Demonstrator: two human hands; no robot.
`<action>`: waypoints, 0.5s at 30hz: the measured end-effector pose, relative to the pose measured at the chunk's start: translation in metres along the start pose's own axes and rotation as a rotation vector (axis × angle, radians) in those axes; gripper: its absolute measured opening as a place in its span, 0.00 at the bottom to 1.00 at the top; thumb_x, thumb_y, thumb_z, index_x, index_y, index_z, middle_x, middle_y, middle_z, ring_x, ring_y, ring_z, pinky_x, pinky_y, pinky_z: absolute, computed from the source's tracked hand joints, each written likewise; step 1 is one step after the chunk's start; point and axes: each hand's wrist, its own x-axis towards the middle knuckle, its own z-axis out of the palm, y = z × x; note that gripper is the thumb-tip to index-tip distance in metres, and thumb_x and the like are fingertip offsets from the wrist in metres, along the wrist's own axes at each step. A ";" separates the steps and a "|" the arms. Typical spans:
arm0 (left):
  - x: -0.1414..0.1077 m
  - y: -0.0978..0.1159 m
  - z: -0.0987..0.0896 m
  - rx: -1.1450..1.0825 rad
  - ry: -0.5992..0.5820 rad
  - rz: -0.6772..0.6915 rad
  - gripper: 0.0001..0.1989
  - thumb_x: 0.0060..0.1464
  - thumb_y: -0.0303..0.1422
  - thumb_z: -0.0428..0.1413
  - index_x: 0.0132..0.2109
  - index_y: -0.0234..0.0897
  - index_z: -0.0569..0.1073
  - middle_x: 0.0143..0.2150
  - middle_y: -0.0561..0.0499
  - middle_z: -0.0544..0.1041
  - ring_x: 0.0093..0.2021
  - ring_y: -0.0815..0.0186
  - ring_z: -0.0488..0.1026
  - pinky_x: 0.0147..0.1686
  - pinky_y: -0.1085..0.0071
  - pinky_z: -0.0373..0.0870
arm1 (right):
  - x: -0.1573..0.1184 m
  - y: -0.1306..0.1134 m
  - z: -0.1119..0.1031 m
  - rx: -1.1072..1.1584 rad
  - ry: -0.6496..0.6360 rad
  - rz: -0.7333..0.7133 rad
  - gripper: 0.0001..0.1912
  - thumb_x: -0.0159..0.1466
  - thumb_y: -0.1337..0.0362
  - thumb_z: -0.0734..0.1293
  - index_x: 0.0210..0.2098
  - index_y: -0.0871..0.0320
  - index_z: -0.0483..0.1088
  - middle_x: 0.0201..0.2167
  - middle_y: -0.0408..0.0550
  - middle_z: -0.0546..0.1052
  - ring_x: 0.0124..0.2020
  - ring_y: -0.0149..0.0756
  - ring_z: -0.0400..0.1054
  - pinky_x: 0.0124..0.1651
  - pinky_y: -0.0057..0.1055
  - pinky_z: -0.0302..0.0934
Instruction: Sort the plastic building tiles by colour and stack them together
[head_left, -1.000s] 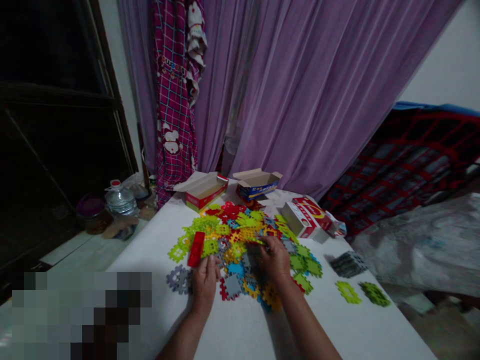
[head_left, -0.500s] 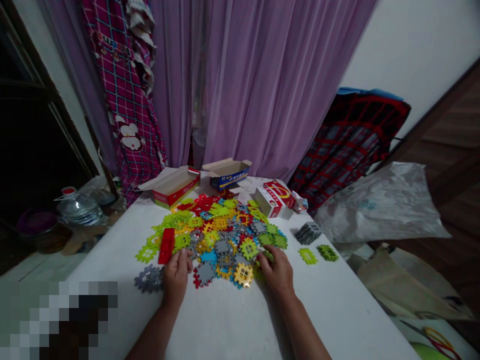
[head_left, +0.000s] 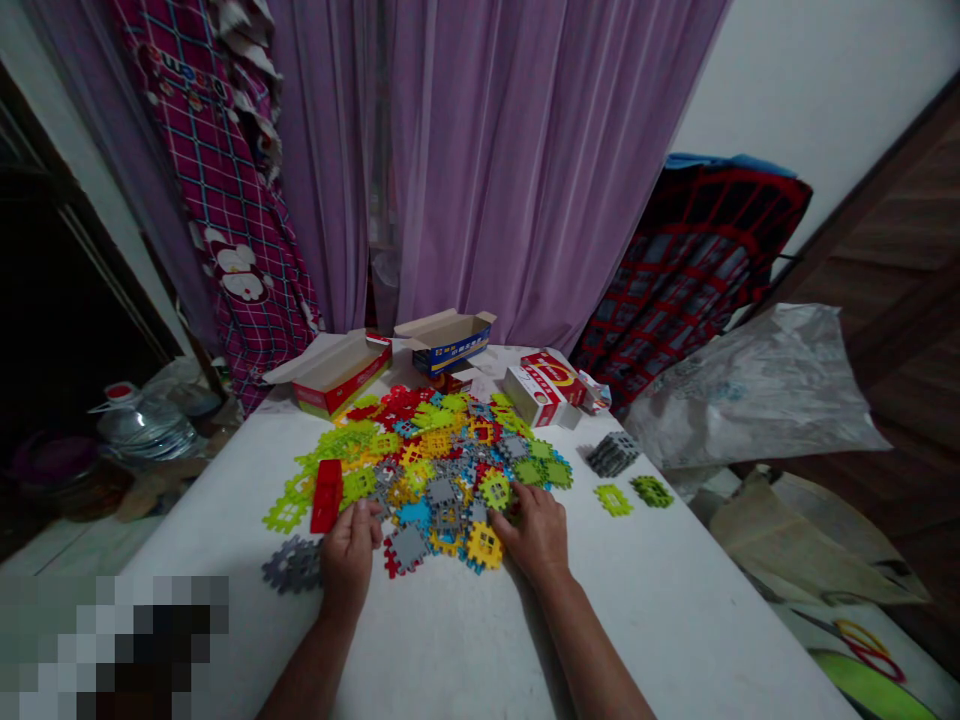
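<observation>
Bringing the right hand (head_left: pixel 538 532) nearer the lime tile (head_left: pixel 496 490) in the pile (head_left: pixel 436 442), so within reach; keeping the left hand (head_left: pixel 349 548) beside the red block (head_left: pixel 326 497); cannot tell either grip's hold.

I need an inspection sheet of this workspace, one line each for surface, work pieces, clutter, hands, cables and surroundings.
Surface: white table, bare along the near side.
Work pieces: loose pile of coloured notched pieces; to its right, apart, a grey stack, a green stack and a light green piece.
Clutter: red box and blue box, both open, and a red-and-white box, behind the pile.
Hands: left hand beside a red block; right hand at the pile's right edge; whether either grips is unclear.
Cables: nothing seen.
Surroundings: purple curtain behind; bottle left; plastic bag right.
</observation>
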 end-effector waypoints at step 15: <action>0.002 -0.002 0.001 -0.029 0.013 0.003 0.22 0.57 0.52 0.48 0.30 0.38 0.69 0.16 0.57 0.63 0.18 0.70 0.61 0.19 0.74 0.61 | -0.028 0.123 -0.029 -0.175 0.043 0.257 0.27 0.60 0.52 0.65 0.53 0.61 0.71 0.48 0.57 0.76 0.49 0.47 0.69 0.49 0.38 0.59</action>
